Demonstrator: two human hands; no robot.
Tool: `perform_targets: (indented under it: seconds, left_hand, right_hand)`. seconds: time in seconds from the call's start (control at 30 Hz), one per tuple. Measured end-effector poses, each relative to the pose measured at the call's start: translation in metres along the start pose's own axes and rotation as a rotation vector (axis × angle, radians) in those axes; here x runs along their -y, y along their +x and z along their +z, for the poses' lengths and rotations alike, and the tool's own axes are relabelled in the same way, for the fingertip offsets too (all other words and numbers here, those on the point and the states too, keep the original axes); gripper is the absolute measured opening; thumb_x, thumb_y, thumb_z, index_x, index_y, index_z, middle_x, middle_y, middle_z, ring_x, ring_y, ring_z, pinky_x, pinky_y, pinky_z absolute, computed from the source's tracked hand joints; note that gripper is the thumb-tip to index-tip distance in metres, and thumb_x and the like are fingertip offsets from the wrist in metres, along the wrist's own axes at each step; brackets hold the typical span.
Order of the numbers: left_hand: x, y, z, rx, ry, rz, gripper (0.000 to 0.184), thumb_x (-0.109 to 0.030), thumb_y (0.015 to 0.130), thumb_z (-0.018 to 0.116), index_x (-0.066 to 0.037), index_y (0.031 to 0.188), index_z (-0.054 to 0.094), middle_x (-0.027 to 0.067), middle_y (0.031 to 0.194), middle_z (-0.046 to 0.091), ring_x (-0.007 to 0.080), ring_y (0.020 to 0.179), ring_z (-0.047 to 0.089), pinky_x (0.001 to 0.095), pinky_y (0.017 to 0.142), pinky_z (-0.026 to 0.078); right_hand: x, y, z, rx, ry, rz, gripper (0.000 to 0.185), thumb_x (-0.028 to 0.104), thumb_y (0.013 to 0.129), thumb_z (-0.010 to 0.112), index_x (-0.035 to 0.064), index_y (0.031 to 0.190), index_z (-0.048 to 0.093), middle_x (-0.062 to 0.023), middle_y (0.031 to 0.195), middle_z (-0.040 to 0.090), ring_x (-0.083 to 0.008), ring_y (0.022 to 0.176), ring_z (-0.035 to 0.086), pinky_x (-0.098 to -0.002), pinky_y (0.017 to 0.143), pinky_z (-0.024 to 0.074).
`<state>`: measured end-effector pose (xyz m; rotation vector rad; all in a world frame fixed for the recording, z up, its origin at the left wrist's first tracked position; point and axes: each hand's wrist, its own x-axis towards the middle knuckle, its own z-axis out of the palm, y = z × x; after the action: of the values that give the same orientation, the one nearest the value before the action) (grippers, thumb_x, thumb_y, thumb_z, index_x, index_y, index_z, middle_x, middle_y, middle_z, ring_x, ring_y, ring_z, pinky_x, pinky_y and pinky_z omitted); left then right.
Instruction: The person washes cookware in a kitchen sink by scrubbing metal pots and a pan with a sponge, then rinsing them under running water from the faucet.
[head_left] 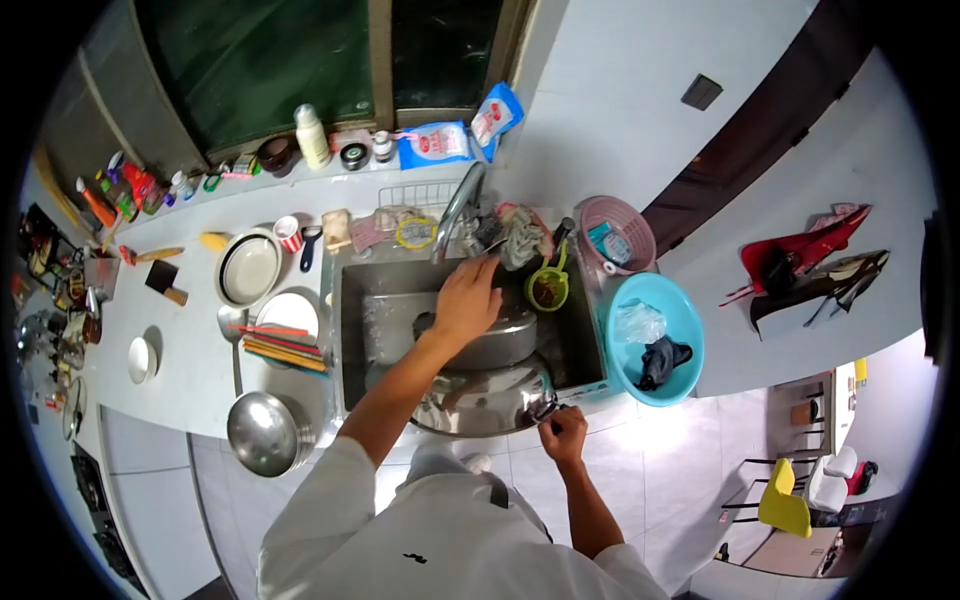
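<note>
A large shiny metal pan (470,402) is tilted at the front of the sink (375,282). My right hand (564,436) is closed around its handle at the right. Above the sink, near the curved metal faucet (459,205), my left hand (468,303) reaches forward with its fingers extended and partly spread. Beneath that hand is a grey metal pot (510,340), partly hidden by the hand and forearm. A green strainer (547,288) with dark scraps in it hangs at the sink's right side. Wet cloths (524,238) lie behind the sink.
Left of the sink are a large bowl (249,268), chopsticks (285,352) on a white plate (289,316), and metal bowls (264,434) at the counter edge. To the right stand a blue basin (655,293) and a pink basket (630,213).
</note>
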<state>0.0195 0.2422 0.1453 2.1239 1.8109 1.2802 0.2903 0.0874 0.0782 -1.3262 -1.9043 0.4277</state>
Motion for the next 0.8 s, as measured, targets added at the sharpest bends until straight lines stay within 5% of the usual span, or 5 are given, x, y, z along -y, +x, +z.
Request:
perform_targets:
  seconds: [0.17, 0.23, 0.53, 0.67, 0.8]
  left_hand:
    - [0.055, 0.048, 0.124, 0.053, 0.113, -0.15, 0.059, -0.032, 0.082, 0.07, -0.002, 0.13, 0.055, 0.0191, 0.125, 0.062, 0.0379, 0.133, 0.043, 0.0446, 0.109, 0.039]
    - [0.055, 0.054, 0.119, 0.622, 0.09, -0.215, 0.069, -0.036, 0.08, 0.072, -0.003, 0.136, 0.049, 0.0209, 0.136, 0.053, 0.0379, 0.131, 0.046, 0.045, 0.108, 0.04]
    - [0.05, 0.047, 0.121, 0.193, 0.185, -0.139, 0.073, -0.03, 0.08, 0.07, -0.007, 0.142, 0.038, 0.0211, 0.142, 0.045, 0.0386, 0.126, 0.049, 0.0477, 0.105, 0.041]
    - [0.059, 0.053, 0.113, 0.619, 0.146, -0.188, 0.061, -0.036, 0.085, 0.065, -0.007, 0.136, 0.051, 0.0157, 0.135, 0.055, 0.0344, 0.125, 0.052, 0.046, 0.105, 0.042]
    - [0.07, 0.041, 0.087, 0.596, -0.04, -0.214, 0.054, -0.039, 0.092, 0.061, -0.005, 0.133, 0.054, 0.0183, 0.132, 0.059, 0.0338, 0.121, 0.057, 0.0423, 0.1, 0.046]
  right_hand:
    - [0.01, 0.003, -0.002, -0.028, 0.013, 0.039, 0.021, 0.006, 0.066, 0.064, 0.0037, 0.053, 0.048, -0.0107, 0.05, 0.047, -0.0304, 0.051, 0.048, -0.0394, 0.058, 0.0389]
    - [0.006, 0.001, -0.002, -0.014, 0.004, 0.055, 0.019, 0.007, 0.066, 0.065, 0.0036, 0.054, 0.05, -0.0102, 0.051, 0.047, -0.0303, 0.05, 0.048, -0.039, 0.059, 0.0395]
    - [0.006, 0.003, -0.005, 0.033, -0.002, 0.07, 0.014, 0.008, 0.064, 0.066, 0.0034, 0.056, 0.056, -0.0111, 0.054, 0.052, -0.031, 0.057, 0.05, -0.0403, 0.059, 0.0414]
    - [0.005, 0.002, -0.007, 0.055, -0.011, 0.067, 0.014, 0.007, 0.065, 0.066, 0.0034, 0.056, 0.056, -0.0111, 0.054, 0.052, -0.0316, 0.056, 0.05, -0.0402, 0.059, 0.0409]
    - [0.004, 0.002, -0.007, 0.063, 0.017, 0.067, 0.015, 0.008, 0.065, 0.065, 0.0033, 0.056, 0.055, -0.0115, 0.054, 0.052, -0.0321, 0.055, 0.049, -0.0406, 0.059, 0.0398]
